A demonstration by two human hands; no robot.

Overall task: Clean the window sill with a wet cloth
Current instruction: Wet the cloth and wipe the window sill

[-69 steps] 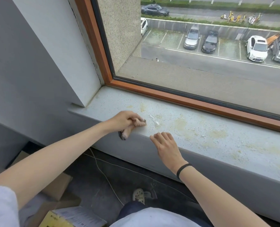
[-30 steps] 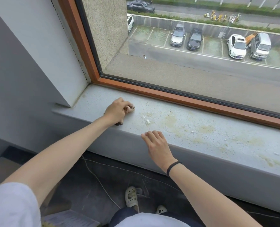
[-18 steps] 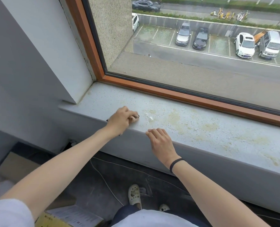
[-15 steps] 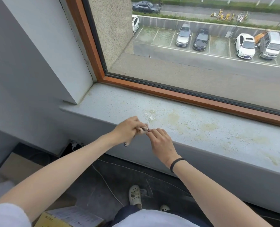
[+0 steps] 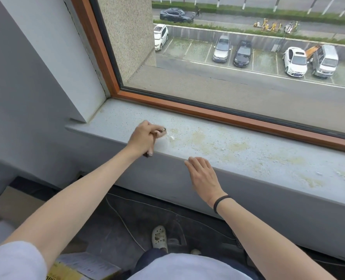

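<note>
left hand: centre of the frame, resting on the window sill; its fingers are curled tight round a bunched cloth.
cloth: mostly hidden inside the left fist. One dark patterned end shows at the upper right of the hand, on top of the sill, and another pokes out below the hand at the sill's front edge.
window sill: grey speckled ledge running from centre left to the right edge of the frame, just under the window frame. Yellowish stains and a small white patch lie just right of the cloth, with more stains toward the lower right.
right hand: lower centre, right of the left hand and apart from it; its fingers are relaxed, close together and hold nothing, their tips at the sill's front edge.
wrist band: black, round the right wrist.
window frame: orange-brown, with a dark inner strip against the glass.
parked cars: upper right, seen through the glass.
floor: dark, bottom centre, crossed by a thin pale cable; a pale perforated shoe stands on it.
cardboard box: lower left.
yellow box: bottom edge, left of centre.
</note>
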